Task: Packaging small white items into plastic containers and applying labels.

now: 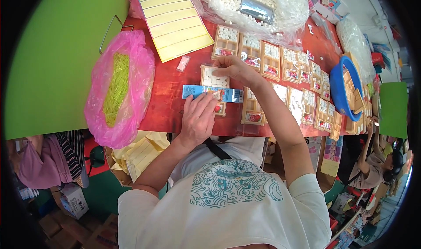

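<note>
White T-shirt (232,229) w/ teal print nearest cam, 1 pc, on the wearer. L hand (197,122) lies w/ fingers close together on 1 long blue strip (233,95), set crosswise over 1 wooden tray (202,77); can't tell if it grips. R hand (240,70), fingers bunched narrow, is over that tray's top end, by its white pcs (213,80); can't tell if it pinches anything. Other trays: approx 7 in the back row (270,60) to the R, approx 6 in front, some overlapping or behind the R forearm, so no exact no. Also 1 pink bag (142,65) of yellow-green shreds, 1 yellow sheet (175,23) w/ ruled lines, 1 small pink packet (183,63), 1 big clear bag (291,5) of white pcs w/ 1 grey-blue pack (257,10) on top, 1 blue basin (337,91) holding several trays, 1 more clear bag (354,40) far R. Surface: shiny red table (171,93). Room: green panel (66,51) L, another R, 1 co-worker (372,165) R, part of 1 more person L, yellow paper (144,152) in a carton below the table edge, brown boxes lower L.
</note>
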Demonstrator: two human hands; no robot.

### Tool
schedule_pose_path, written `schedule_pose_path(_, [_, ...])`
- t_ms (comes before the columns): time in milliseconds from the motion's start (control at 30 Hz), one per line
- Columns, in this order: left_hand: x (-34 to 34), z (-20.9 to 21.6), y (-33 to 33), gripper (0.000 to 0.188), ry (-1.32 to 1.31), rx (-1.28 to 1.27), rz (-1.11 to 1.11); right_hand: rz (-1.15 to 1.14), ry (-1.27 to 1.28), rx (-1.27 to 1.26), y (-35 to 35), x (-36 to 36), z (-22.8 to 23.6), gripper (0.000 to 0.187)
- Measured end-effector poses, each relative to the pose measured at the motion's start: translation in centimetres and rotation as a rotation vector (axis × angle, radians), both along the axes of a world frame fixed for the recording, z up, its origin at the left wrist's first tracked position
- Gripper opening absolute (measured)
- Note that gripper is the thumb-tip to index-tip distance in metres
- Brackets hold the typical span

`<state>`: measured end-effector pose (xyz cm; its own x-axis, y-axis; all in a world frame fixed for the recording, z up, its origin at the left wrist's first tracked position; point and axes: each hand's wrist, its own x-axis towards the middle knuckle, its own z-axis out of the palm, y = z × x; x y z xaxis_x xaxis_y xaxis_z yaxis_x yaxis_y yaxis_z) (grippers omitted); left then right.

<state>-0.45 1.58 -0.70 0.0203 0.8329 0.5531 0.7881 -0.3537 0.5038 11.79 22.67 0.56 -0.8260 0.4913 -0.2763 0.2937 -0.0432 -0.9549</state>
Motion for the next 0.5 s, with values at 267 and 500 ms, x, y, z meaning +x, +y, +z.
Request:
schedule_pose_path(267, [-0.2,1.3,0.1,0.041,-0.188,0.142,0.087,-0.199,0.244,-0.078,-3.0,0.5,4.2,0.013])
schedule_pose_path(500, [-0.4,1.9,1.3,0.046,-0.599,-0.048,0.120,-0.192,0.315,-0.093,-3.3,0.6,5.6,0.016])
